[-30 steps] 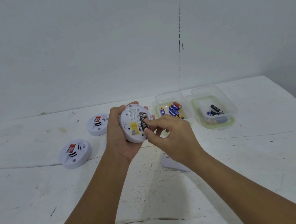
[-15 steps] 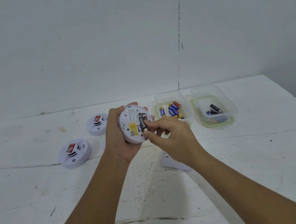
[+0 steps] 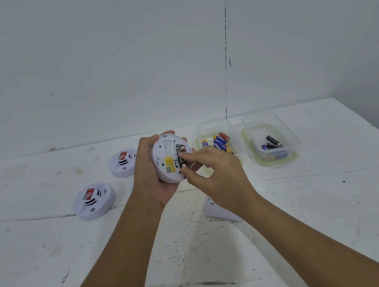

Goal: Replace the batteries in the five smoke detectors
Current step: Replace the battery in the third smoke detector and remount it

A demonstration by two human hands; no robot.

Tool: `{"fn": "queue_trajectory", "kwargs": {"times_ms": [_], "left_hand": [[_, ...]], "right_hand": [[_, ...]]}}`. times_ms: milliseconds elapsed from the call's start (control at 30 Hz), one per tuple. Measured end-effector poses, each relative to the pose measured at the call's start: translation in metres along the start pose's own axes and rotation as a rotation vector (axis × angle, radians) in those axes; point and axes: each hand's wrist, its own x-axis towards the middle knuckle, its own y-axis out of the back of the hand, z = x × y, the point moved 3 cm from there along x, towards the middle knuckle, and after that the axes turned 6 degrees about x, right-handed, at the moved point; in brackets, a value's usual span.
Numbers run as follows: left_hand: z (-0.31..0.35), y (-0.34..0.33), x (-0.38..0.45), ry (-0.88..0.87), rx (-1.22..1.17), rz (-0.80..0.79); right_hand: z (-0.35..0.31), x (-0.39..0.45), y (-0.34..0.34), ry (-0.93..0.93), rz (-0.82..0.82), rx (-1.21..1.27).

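While the left hand (image 3: 150, 172) grips a round white plastic smoke detector (image 3: 170, 161) back-side up above the scuffed white surface (image 3: 311, 199), the right hand (image 3: 214, 171) pinches a dark battery (image 3: 182, 162) at its open compartment. The step looks like working the cell in or out; which cannot be told. Next, a steady pull or push is needed. Two more white detectors (image 3: 93, 200) sit far left; clear battery tubs (image 3: 270, 142) far right.

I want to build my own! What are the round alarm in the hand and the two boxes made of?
The alarm looks like smooth white plastic, matte and moulded. The two boxes look like clear plastic: the batteries show through their walls.
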Motion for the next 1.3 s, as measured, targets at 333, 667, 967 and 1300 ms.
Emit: {"fn": "queue_trajectory", "kwargs": {"times_ms": [333,667,967,1300], "left_hand": [[-0.0014,0.0017,0.0000,-0.009,-0.025,0.007],[0.0010,0.0051,0.0001,-0.007,-0.006,0.017],[0.0017,0.0061,-0.0048,-0.007,0.009,0.017],[0.0035,0.0081,-0.0033,-0.015,0.028,0.027]], "right_hand": [[0.0022,-0.0020,0.0027,-0.218,-0.040,0.197],[0.0018,0.0029,0.0046,-0.267,-0.077,0.235],[0.0008,-0.0032,0.0022,-0.278,-0.068,0.268],[0.0007,-0.0067,-0.0006,-0.269,-0.059,0.252]]}}
